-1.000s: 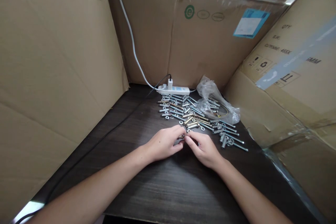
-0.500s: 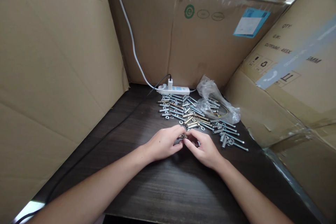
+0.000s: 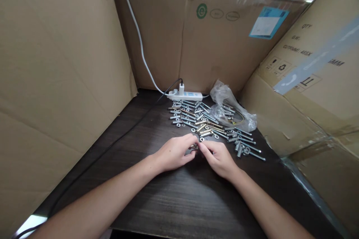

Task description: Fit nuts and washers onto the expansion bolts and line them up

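My left hand (image 3: 175,154) is closed, pinching a small brassy metal fastener (image 3: 194,146) between thumb and fingers. Most of that piece is hidden, so whether it is a bolt, sleeve or nut is unclear. Fingertips of my right hand (image 3: 218,157) meet it from the other side, thumb and forefinger pressed together at its end. Just beyond both hands lie loose expansion bolts (image 3: 207,124), with silver and brassy rods, sleeves, nuts and washers. One washer (image 3: 216,136) rests close to my right knuckles.
A clear plastic bag (image 3: 231,106) covers some bolts at the right. Behind them is a white power strip (image 3: 185,96) with a plug. A black cable (image 3: 120,139) crosses the dark tabletop (image 3: 168,209) on the left. Cardboard boxes (image 3: 157,37) wall in three sides.
My right thumb and fingertips have shifted slightly at the fastener's end, with the thumb now higher. My left hand keeps its hold almost unmoved. The loose hardware lies as before.
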{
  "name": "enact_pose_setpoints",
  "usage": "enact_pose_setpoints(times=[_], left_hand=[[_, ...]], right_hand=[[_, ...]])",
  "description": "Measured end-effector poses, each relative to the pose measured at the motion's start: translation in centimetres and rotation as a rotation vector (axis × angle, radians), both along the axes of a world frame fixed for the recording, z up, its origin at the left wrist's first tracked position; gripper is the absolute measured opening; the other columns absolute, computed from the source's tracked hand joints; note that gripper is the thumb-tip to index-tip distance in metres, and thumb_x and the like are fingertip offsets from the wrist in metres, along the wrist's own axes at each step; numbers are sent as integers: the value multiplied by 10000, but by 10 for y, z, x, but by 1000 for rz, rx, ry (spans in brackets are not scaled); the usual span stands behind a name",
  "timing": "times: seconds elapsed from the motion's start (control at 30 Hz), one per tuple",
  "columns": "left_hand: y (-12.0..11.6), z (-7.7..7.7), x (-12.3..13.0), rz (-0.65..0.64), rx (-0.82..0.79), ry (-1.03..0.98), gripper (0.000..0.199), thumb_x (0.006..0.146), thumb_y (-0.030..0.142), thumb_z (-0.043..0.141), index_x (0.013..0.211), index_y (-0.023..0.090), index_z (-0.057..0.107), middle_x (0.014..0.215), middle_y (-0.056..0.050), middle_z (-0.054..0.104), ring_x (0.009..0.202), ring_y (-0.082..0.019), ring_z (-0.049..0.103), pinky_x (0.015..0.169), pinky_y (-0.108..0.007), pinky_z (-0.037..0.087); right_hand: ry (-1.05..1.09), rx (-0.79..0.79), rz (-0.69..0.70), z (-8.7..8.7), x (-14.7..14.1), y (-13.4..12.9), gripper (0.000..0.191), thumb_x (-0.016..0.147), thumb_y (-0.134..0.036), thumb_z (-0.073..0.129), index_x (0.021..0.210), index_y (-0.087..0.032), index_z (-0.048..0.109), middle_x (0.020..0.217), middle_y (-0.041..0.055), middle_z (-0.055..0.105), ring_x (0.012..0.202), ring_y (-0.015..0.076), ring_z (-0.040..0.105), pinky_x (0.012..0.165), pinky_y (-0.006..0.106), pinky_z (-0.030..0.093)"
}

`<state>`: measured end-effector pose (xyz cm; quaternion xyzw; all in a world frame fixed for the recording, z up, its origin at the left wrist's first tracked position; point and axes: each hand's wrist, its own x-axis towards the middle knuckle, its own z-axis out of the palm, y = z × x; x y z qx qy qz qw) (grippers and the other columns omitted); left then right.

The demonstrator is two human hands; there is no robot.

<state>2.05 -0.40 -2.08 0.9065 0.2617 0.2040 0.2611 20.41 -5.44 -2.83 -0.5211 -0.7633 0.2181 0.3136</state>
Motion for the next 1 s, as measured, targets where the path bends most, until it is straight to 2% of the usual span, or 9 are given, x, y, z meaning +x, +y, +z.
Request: enact_pose_setpoints(times=[0.17, 0.23, 0.33, 0.5, 0.57, 0.67, 0.83, 0.9, 1.0], left_hand=[[0, 0, 0, -5, -8, 1, 174, 829, 178, 527, 998, 212, 504, 945, 5, 592, 827, -141, 577, 688, -222, 427], [0, 1, 0, -5, -7, 6, 176, 823, 173, 531, 993, 211, 503, 941, 5, 592, 825, -141, 578, 688, -223, 427], [0, 1, 0, -5, -8, 8, 158, 827, 174, 526, 980, 207, 504, 938, 4, 593, 825, -142, 579, 691, -224, 431], [0, 1, 0, -1, -8, 12, 198, 822, 171, 536, 1012, 213, 500, 960, 2, 600, 837, -147, 586, 699, -230, 432], [0, 1, 0, -7, -6, 11, 187, 823, 166, 535, 1000, 212, 497, 959, 2, 599, 839, -145, 585, 701, -226, 432], [0, 0, 0, -13, -5, 8, 159, 832, 165, 524, 982, 209, 495, 947, 4, 595, 832, -139, 583, 703, -220, 434], [1, -1, 0, -1, -5, 8, 184, 834, 178, 531, 1011, 214, 494, 962, 4, 595, 843, -143, 585, 704, -226, 435], [0, -1, -1, -4, -6, 12, 190, 829, 170, 531, 1010, 215, 495, 959, 5, 595, 841, -143, 585, 705, -227, 435], [1, -1, -1, -9, -7, 9, 172, 834, 177, 528, 999, 213, 496, 951, 6, 594, 835, -140, 584, 705, -225, 437]], right_hand=[[17, -29, -32, 2, 0, -2, 184, 870, -326, 508, 895, -180, 617, 685, 6, 603, 593, 128, 519, 575, 234, 374], [9, -26, -30, 1, -1, -1, 193, 876, -316, 494, 834, -174, 619, 657, 5, 591, 577, 125, 508, 566, 237, 368], [-11, -22, -8, 0, -1, -1, 315, 917, -322, 419, 711, -173, 604, 628, 7, 573, 578, 123, 499, 574, 243, 357], [25, -40, -37, 0, -1, -1, 176, 868, -312, 515, 904, -176, 621, 673, 1, 596, 582, 123, 511, 561, 233, 365], [25, -26, -27, 0, -1, -1, 186, 877, -307, 500, 831, -171, 619, 654, 1, 583, 576, 120, 502, 561, 233, 361], [7, -14, 6, 0, 0, 0, 342, 925, -315, 408, 667, -169, 579, 607, -3, 549, 567, 114, 484, 567, 237, 348], [34, -27, -40, 1, -1, -1, 176, 873, -313, 509, 877, -178, 621, 674, -4, 589, 583, 118, 504, 557, 230, 358], [27, -20, -42, 1, -2, -1, 189, 872, -307, 505, 817, -172, 624, 646, -4, 577, 567, 115, 492, 553, 232, 354], [-2, -10, -24, 1, -2, 0, 308, 904, -313, 445, 685, -169, 607, 605, -2, 557, 560, 113, 480, 560, 239, 344]])
